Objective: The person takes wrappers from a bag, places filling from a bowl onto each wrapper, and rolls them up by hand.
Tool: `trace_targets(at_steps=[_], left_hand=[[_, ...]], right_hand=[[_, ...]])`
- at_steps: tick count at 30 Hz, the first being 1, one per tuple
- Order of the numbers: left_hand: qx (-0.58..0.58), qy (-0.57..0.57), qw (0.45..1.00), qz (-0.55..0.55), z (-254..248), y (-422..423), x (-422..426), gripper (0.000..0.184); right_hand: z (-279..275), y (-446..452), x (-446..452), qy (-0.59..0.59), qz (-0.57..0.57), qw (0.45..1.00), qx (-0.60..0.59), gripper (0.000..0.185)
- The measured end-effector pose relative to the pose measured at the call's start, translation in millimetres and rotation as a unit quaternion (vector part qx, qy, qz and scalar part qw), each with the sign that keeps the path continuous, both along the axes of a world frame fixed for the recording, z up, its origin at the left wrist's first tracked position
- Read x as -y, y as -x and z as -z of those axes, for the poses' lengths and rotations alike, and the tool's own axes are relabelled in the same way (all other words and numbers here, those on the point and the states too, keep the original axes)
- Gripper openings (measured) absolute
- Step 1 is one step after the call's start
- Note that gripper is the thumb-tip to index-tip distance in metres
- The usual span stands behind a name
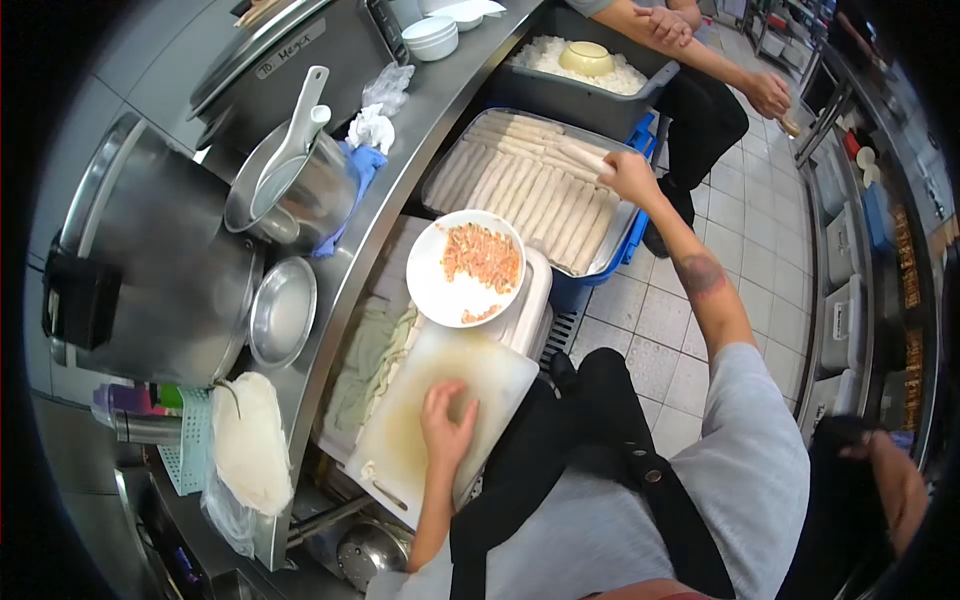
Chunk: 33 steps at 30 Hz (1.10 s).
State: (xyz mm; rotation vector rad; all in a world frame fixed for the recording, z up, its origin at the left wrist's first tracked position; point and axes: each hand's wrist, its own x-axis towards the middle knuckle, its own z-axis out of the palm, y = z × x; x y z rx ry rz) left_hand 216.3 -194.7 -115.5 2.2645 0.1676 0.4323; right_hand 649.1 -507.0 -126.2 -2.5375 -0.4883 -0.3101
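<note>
My right hand [630, 180] reaches over a metal tray [610, 258] and grips an uncooked spring roll [578, 155] by one end. Rows of pale spring rolls [525, 195] lie side by side in that tray. Fingers apart, my left hand [447, 425] rests on a stained white cutting board [500, 385] and holds nothing. Between the board and the tray stands a white bowl [428, 278], partly filled with pinkish minced filling [480, 258]. A small white scrap lies near the board's handle slot.
A grey tub [640, 92] of white food holds a yellow bowl [587, 60]. Another person's hand [768, 95] is beyond it. On the steel counter are a large pot [150, 270], a metal dish [283, 310] and pale round wrappers [252, 445]. Another person stands at right.
</note>
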Motion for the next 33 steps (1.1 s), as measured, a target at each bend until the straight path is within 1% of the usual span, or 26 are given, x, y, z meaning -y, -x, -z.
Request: trace_targets(at_steps=[2,5,6,9,14,18,21,27,30,33], left_hand=[[0.016,-0.028,0.999,-0.014,32,13,-3,0.023],[0.003,-0.085,0.996,-0.013,19,9,8,0.023],[-0.006,-0.085,0.996,-0.014,20,9,8,0.023],[-0.020,-0.086,0.996,-0.014,22,8,4,0.023],[-0.027,-0.089,0.995,-0.019,19,6,8,0.024],[-0.032,-0.088,0.996,-0.014,19,7,8,0.025],[-0.028,-0.087,0.996,-0.013,22,7,7,0.025],[-0.027,-0.090,0.995,-0.020,23,8,8,0.026],[-0.016,-0.103,0.994,-0.021,24,9,9,0.026],[-0.006,-0.109,0.994,-0.012,24,8,7,0.026]], right_hand=[[4,-39,-5,0.060,0.072,0.996,0.003,0.028],[22,-88,-13,0.096,0.110,0.988,0.048,0.019],[31,-102,-15,0.100,0.115,0.986,0.072,0.014],[51,-128,-20,0.138,0.132,0.979,0.068,0.013],[68,-138,-25,0.155,0.146,0.977,0.012,0.016],[53,-123,-39,0.193,0.173,0.965,-0.038,0.024],[63,-130,-45,0.173,0.145,0.973,-0.054,0.034],[59,-127,-55,0.170,0.168,0.963,-0.123,0.041],[52,-117,-60,0.157,0.145,0.971,-0.107,0.044],[62,-122,-61,0.167,0.093,0.975,-0.109,0.048]])
